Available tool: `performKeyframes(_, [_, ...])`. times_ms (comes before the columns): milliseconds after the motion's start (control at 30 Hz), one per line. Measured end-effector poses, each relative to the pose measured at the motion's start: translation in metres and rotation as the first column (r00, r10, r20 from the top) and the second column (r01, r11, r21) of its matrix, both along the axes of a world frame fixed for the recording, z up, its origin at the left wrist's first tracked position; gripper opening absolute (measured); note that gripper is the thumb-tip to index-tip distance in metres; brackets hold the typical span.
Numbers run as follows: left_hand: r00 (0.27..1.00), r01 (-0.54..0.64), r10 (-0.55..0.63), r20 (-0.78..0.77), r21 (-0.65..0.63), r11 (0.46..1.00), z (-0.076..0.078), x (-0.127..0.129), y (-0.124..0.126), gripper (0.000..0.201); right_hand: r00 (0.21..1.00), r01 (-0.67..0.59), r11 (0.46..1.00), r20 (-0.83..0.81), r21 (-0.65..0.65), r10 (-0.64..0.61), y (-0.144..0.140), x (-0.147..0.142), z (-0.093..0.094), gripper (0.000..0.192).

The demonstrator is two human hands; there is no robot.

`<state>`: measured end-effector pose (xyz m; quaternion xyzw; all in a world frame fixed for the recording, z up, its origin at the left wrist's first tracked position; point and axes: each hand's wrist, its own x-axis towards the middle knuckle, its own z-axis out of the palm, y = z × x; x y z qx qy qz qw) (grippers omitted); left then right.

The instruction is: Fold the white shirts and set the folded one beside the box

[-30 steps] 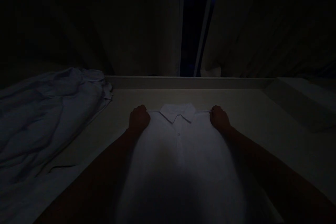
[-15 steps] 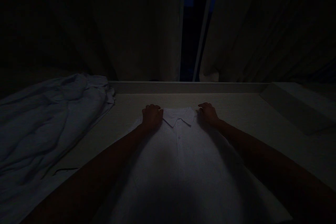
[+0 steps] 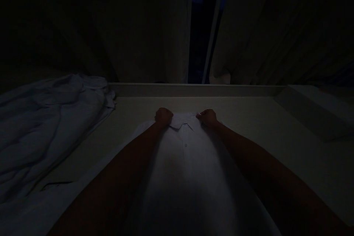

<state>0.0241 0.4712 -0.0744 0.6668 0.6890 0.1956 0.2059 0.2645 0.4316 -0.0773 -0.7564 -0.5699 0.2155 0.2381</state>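
Note:
A white collared shirt (image 3: 188, 169) lies flat on a pale surface (image 3: 262, 129), front up, its buttons running down the middle. My left hand (image 3: 163, 116) is closed on the left end of the collar (image 3: 184, 120). My right hand (image 3: 208, 117) is closed on the collar's right end. Both forearms stretch over the shirt's body. The scene is very dark.
A heap of crumpled pale cloth (image 3: 49, 121) fills the left side. A low raised ledge (image 3: 193, 89) runs along the far edge and turns down the right side (image 3: 312, 110). Dark curtains (image 3: 143, 25) hang behind, with a narrow gap (image 3: 200, 25) between them.
Both hands have moved inward from the shirt's shoulders to the two ends of the collar, and their fingers have closed on it.

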Motion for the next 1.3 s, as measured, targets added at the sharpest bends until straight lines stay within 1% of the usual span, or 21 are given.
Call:
performKeyframes(67, [1.000,0.003,-0.005,0.031,0.063,0.998,-0.001,0.003,-0.001,0.030,1.000,0.023,1.000,-0.002,0.015,-0.023,-0.003,-0.002,-0.002,0.028])
performKeyframes(133, [0.998,0.013,-0.020,0.051,0.125,0.992,0.002,0.006,-0.008,0.033,0.999,0.037,0.997,0.015,0.062,-0.038,-0.007,-0.003,0.001,0.031])
performKeyframes(200, [0.998,0.026,-0.037,0.045,0.225,0.974,0.009,0.008,-0.020,0.037,0.997,0.036,0.984,0.065,0.174,-0.048,-0.013,-0.002,0.008,0.034])
performKeyframes(233, [0.998,0.055,-0.065,0.023,0.295,0.954,0.012,0.009,-0.028,0.037,0.994,0.017,0.970,0.098,0.242,-0.042,-0.018,-0.001,0.013,0.033])
performKeyframes(267, [0.993,0.113,-0.116,-0.012,0.363,0.925,0.015,0.009,-0.037,0.035,0.991,-0.018,0.954,0.128,0.300,-0.021,-0.023,0.000,0.016,0.030])
performKeyframes(300, [0.980,0.199,-0.191,-0.061,0.414,0.888,0.016,0.008,-0.048,0.033,0.988,-0.066,0.940,0.152,0.336,0.015,-0.030,0.001,0.019,0.026])
performKeyframes(333, [0.953,0.301,-0.277,-0.120,0.438,0.847,0.015,0.007,-0.058,0.032,0.984,-0.117,0.931,0.166,0.345,0.062,-0.038,0.002,0.020,0.025])
performKeyframes(367, [0.917,0.399,-0.355,-0.181,0.430,0.810,0.012,0.006,-0.068,0.033,0.978,-0.167,0.926,0.177,0.339,0.111,-0.046,0.001,0.020,0.025])
performKeyframes(400, [0.882,0.471,-0.408,-0.237,0.395,0.789,0.007,0.005,-0.077,0.036,0.968,-0.217,0.921,0.191,0.322,0.161,-0.056,-0.001,0.018,0.027])
performKeyframes(433, [0.859,0.507,-0.423,-0.290,0.355,0.785,0.001,0.003,-0.084,0.041,0.952,-0.276,0.914,0.215,0.298,0.218,-0.065,-0.005,0.014,0.029])
performKeyframes(467, [0.845,0.516,-0.411,-0.343,0.316,0.796,-0.005,0.002,-0.090,0.047,0.927,-0.344,0.899,0.252,0.271,0.279,-0.075,-0.010,0.010,0.031])
performKeyframes(533, [0.825,0.498,-0.368,-0.428,0.243,0.833,-0.016,-0.001,-0.098,0.055,0.855,-0.473,0.856,0.343,0.208,0.389,-0.091,-0.020,0.001,0.036])
performKeyframes(600, [0.803,0.490,-0.358,-0.476,0.185,0.852,-0.020,-0.002,-0.099,0.057,0.802,-0.535,0.829,0.410,0.166,0.435,-0.100,-0.028,-0.004,0.040])
performKeyframes(667, [0.784,0.505,-0.363,-0.504,0.177,0.844,-0.016,0.000,-0.098,0.058,0.805,-0.511,0.842,0.441,0.175,0.397,-0.100,-0.031,-0.004,0.044])
performKeyframes(767, [0.789,0.519,-0.340,-0.511,0.259,0.815,-0.006,0.006,-0.092,0.061,0.845,-0.413,0.886,0.453,0.213,0.285,-0.083,-0.030,0.002,0.051])
performKeyframes(833, [0.803,0.510,-0.337,-0.491,0.275,0.815,-0.005,0.010,-0.086,0.063,0.839,-0.401,0.898,0.466,0.181,0.281,-0.069,-0.029,0.002,0.056])
performKeyframes(900, [0.804,0.503,-0.349,-0.481,0.238,0.831,-0.010,0.012,-0.080,0.065,0.812,-0.434,0.894,0.476,0.108,0.337,-0.059,-0.028,-0.002,0.060])
performKeyframes(967, [0.803,0.492,-0.345,-0.486,0.214,0.844,-0.018,0.012,-0.075,0.066,0.795,-0.454,0.889,0.477,0.059,0.374,-0.055,-0.027,-0.009,0.064])
performKeyframes(1100, [0.818,0.458,-0.308,-0.486,0.226,0.860,-0.029,0.008,-0.072,0.071,0.806,-0.420,0.905,0.484,0.064,0.340,-0.057,-0.025,-0.021,0.068])
performKeyframes(1200, [0.826,0.437,-0.284,-0.488,0.235,0.868,-0.031,0.008,-0.074,0.079,0.815,-0.389,0.921,0.480,0.038,0.324,-0.057,-0.026,-0.022,0.069])
performKeyframes(1300, [0.832,0.430,-0.277,-0.481,0.242,0.870,-0.031,0.009,-0.074,0.083,0.818,-0.387,0.922,0.461,-0.002,0.344,-0.055,-0.030,-0.016,0.069])
